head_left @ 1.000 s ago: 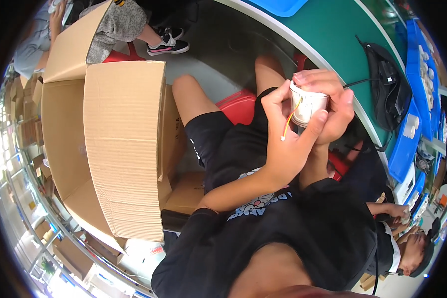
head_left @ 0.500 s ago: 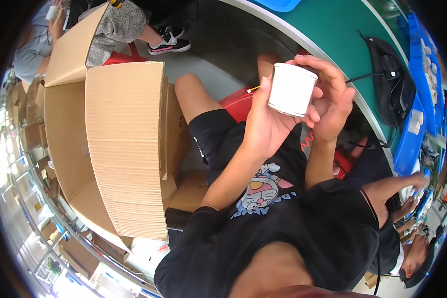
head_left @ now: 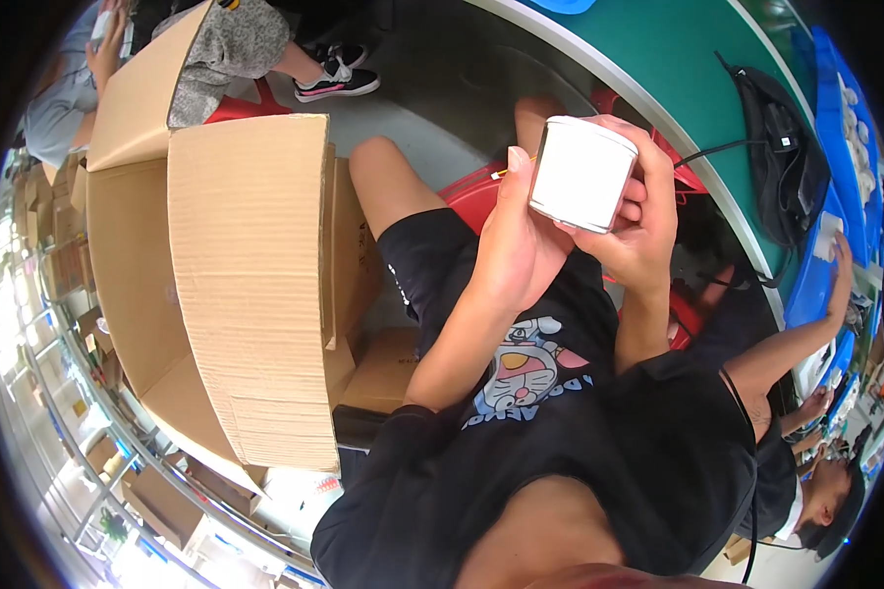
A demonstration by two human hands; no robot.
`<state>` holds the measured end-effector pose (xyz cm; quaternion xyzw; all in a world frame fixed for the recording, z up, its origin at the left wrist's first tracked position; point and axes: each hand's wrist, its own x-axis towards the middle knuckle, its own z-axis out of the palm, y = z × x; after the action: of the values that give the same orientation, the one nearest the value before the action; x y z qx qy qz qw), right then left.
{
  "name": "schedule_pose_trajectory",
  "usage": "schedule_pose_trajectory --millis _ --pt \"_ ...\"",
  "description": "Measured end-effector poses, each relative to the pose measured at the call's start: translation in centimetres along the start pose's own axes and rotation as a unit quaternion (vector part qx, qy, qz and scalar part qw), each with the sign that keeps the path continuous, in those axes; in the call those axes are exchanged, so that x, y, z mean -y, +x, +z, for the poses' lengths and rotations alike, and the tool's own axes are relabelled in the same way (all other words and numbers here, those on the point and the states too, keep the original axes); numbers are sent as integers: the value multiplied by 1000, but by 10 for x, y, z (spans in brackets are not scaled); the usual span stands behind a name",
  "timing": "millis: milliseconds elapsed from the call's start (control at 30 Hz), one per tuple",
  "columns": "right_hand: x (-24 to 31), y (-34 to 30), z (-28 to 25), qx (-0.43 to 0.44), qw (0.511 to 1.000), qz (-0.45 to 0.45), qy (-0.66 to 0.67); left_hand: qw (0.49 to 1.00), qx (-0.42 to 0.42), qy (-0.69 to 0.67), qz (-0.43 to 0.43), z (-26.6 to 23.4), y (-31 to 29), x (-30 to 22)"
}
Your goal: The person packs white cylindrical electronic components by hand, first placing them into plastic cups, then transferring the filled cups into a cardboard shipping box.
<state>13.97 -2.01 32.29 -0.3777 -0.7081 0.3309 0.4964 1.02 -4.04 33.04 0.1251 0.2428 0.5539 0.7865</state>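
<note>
A white, short, drum-shaped housing (head_left: 583,177) is held up above my lap, its smooth side facing me. My left hand (head_left: 521,236) supports it from the left and below, thumb raised along its edge and the other fingers hidden behind it. My right hand (head_left: 648,211) wraps round the right side, fingers curled and thumb pressed under the lower rim. A thin yellow lead with a small white connector (head_left: 498,175) pokes out beside my left thumb; where it joins the housing is hidden.
A large open cardboard box (head_left: 250,294) stands at my left. To the right runs a green-topped table (head_left: 658,59) with a black pouch (head_left: 778,162) and blue trays (head_left: 810,270). A co-worker's arm (head_left: 805,334) reaches to a tray; another person sits beyond the box.
The housing has turned and tilted slightly in my hands. My right fingers have closed further round it, its thumb moving beneath. At right, the co-worker's arm has stretched toward the blue tray.
</note>
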Motion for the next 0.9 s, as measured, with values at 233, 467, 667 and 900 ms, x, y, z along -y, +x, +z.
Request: schedule_pose_trajectory --millis 233,467,667,900 --pt "-11 2 0 68 994 64 53 992 14 113 48 -10 2 -1" --pt "-15 4 -27 111 965 217 97 939 -71 306 141 -23 7 -3" --pt "-16 3 -25 48 903 309 294 804 -120 535 230 -27 5 -4" --pt "-24 13 -21 45 931 237 276 683 -21 666 300 -20 4 -15"
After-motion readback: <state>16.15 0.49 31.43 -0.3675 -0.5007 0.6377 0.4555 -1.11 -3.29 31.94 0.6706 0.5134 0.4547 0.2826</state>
